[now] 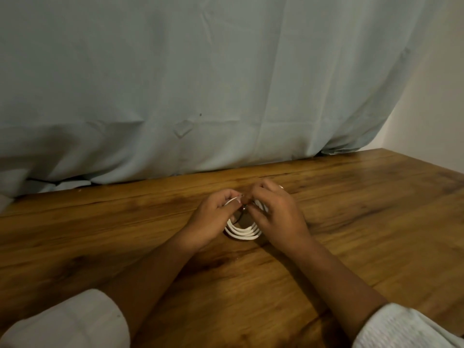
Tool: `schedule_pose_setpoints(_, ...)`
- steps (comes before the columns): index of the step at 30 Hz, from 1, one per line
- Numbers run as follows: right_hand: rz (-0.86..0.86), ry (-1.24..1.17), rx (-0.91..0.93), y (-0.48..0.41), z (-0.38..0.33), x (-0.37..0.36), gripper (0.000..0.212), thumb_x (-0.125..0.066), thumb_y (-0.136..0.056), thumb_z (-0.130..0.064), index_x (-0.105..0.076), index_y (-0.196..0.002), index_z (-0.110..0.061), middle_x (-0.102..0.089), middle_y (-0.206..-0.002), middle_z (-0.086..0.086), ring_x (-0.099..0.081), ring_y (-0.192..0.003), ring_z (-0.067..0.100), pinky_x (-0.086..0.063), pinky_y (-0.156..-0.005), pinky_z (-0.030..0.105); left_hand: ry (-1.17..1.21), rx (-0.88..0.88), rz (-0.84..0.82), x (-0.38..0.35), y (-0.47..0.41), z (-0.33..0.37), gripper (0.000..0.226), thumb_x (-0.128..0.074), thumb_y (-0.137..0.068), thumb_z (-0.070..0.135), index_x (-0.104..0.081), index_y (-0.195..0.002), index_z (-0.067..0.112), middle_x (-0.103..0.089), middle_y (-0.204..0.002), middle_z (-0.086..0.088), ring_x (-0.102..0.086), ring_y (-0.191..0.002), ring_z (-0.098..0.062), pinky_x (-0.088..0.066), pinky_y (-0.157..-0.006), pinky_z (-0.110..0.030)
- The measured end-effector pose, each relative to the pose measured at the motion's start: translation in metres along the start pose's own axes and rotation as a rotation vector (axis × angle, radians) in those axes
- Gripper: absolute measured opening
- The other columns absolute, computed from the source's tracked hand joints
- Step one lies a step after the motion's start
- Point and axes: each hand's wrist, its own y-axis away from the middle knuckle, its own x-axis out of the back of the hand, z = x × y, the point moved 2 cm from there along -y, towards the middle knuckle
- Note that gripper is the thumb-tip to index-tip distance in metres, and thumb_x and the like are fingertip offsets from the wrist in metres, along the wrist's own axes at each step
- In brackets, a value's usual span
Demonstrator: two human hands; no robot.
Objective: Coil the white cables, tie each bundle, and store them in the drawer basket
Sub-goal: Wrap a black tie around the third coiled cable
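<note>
The left hand (213,217) gripped the left side of the white cable (242,233), fingers curled round its loops. The right hand (278,212) met it at the top of the coil, fingertips pinching a dark tie (243,210). The picture was too blurred to tell whether the tie was fastened. The cable stood wound in several neat loops between both hands, its lower edge on or just above the desk (351,222).

Judging from this, coiling of this cable was done and tying was under way. Storing was left: no drawer, basket or other cables showed. Behind the desk hung a pale cloth (200,84).
</note>
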Motion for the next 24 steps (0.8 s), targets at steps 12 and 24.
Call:
schedule_pose_setpoints(12,-0.17,0.19,0.187,-0.004,-0.013,-0.002,0.014,-0.068,-0.09,-0.012,-0.071,-0.103,-0.016,-0.058,-0.105,-0.001,-0.048,-0.098,0.019,-0.042,-0.073,0.034,-0.065,-0.006,0.066,0.006,0.0,-0.007,0.011,-0.063,-0.092,0.034,-0.074,-0.093,0.037,-0.077,-0.085,0.008,-0.067,-0.076,-0.006,-0.052,-0.073,-0.035)
schedule_pose_setpoints(24,-0.163,0.074,0.169,-0.002,-0.017,-0.004,0.007,-0.065,-0.095,-0.014,-0.067,-0.101,-0.015,-0.06,-0.103,-0.003,-0.047,-0.1,0.017,-0.043,-0.078,0.034,-0.248,-0.082,0.098,0.011,0.002,-0.002,0.025,-0.062,-0.097,0.012,-0.069,-0.095,0.036,-0.074,-0.089,0.01,-0.068,-0.08,-0.006,-0.056,-0.076,-0.034)
